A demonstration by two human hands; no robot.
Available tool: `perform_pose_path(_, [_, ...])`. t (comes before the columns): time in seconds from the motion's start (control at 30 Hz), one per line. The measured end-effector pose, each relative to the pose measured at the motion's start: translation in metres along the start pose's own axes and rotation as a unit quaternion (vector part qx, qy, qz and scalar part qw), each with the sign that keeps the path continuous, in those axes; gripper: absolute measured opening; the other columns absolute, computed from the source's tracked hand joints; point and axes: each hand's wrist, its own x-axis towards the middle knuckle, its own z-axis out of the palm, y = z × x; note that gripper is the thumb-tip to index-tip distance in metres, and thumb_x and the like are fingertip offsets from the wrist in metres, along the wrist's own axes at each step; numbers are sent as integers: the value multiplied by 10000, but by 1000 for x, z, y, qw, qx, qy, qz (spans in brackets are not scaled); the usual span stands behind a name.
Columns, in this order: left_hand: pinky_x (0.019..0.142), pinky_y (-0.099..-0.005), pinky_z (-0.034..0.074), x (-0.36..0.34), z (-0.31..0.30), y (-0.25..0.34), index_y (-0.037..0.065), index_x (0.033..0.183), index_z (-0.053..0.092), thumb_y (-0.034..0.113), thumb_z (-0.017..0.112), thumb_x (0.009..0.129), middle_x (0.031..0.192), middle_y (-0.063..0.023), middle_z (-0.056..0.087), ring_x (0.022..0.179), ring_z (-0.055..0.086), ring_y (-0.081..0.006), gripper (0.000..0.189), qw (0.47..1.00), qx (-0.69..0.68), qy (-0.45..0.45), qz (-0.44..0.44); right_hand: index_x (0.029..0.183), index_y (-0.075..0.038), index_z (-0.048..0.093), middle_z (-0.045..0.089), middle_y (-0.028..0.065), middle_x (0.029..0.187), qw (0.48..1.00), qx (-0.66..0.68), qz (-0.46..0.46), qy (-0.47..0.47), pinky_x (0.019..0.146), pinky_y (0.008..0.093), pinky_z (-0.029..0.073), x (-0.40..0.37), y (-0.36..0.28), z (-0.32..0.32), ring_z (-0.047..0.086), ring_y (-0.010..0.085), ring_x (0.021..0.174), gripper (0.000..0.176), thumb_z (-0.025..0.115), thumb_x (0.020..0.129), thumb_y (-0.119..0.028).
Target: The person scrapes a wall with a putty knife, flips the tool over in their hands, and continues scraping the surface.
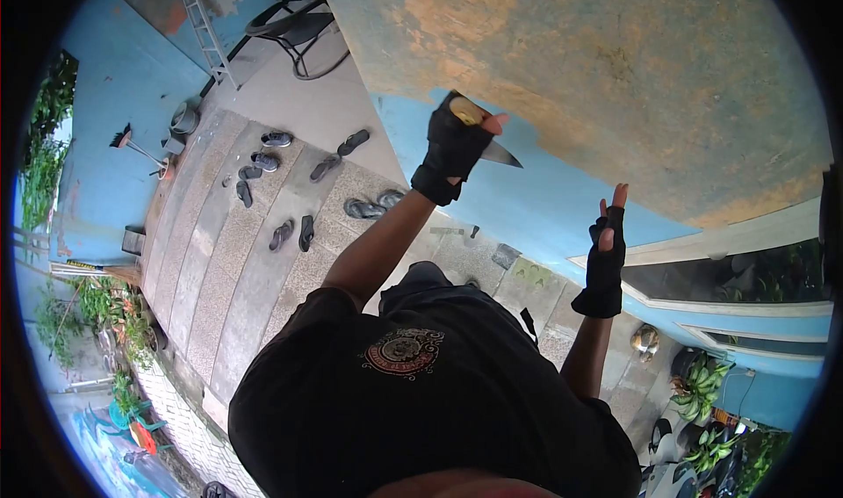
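Observation:
My left hand [451, 142], in a black fingerless glove, is wrapped round a scraper [502, 155] with a pale wooden handle end and a pointed metal blade. The blade sticks out below my thumb, close to the wall [562, 68]. Bare tan and grey patches cover most of that wall, with light blue paint along its lower part. Off to the right, my right hand [608, 252] wears a matching glove and is raised in front of the blue strip. Its fingers are stretched out and nothing is in them.
Several sandals and shoes [277, 139] lie on the striped floor [237, 261] to the left. A black chair [294, 28] and a metal ladder [206, 32] stand beyond them. On the right are a window [746, 274], a round shiny object [644, 342] and potted plants [701, 391].

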Motion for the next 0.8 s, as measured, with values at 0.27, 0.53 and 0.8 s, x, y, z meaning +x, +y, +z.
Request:
perform_pose_path(0.27, [670,-313,500,70,-69,25,44,933,573,271,695,893,710,-30,574,636,574,-145,261,960,-224,170,5,1560,-133,-26,66,25,1638,987,65,142,-36,1098,328,263,-15,15,45,443,135,1100,793,306,1004,-591])
perform_pose_path(0.53, [503,-302,420,144,-135,-4,49,699,530,336,656,929,590,-48,547,517,547,-161,389,965,-205,66,152,1561,-124,-9,99,191,1613,989,68,133,-4,1127,346,291,25,9,117,212,264,1465,660,326,1056,-386])
perform_pose_path(0.8, [492,-299,406,121,-116,-98,52,710,526,431,666,890,591,-43,545,507,532,-160,442,977,-61,52,199,1562,-120,59,289,230,1546,991,-66,111,20,798,321,481,34,-5,194,600,245,1061,673,389,1037,-381])
